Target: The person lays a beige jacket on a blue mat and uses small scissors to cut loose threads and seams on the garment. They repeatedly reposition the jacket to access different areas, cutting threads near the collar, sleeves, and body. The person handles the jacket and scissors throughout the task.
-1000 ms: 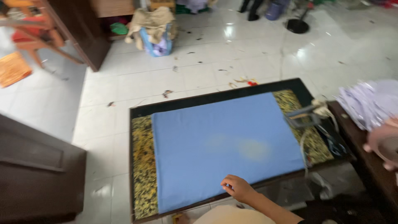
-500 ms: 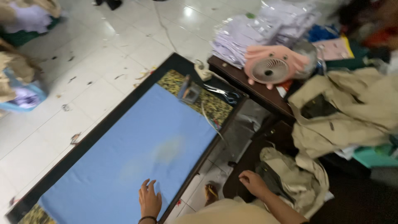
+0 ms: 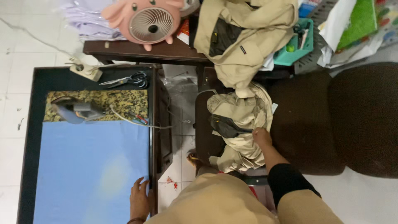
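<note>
My right hand grips a crumpled beige garment that lies on the left part of a dark brown seat. My left hand rests flat, fingers spread, on the right edge of a blue cloth spread over a low black-framed board. A grey iron stands at the far end of the blue cloth, its cord running right. A second beige garment is draped over a dark wooden table beyond the seat.
Black-handled scissors and a white power strip lie on the board's far end. A pink pig-shaped fan and stacked white cloth sit on the table. A teal basket stands at the back right. White tiled floor surrounds.
The view has swung right, from the blue board to the seat and table. My right hand has reached the beige garment and closed on it. My left hand stays on the board.
</note>
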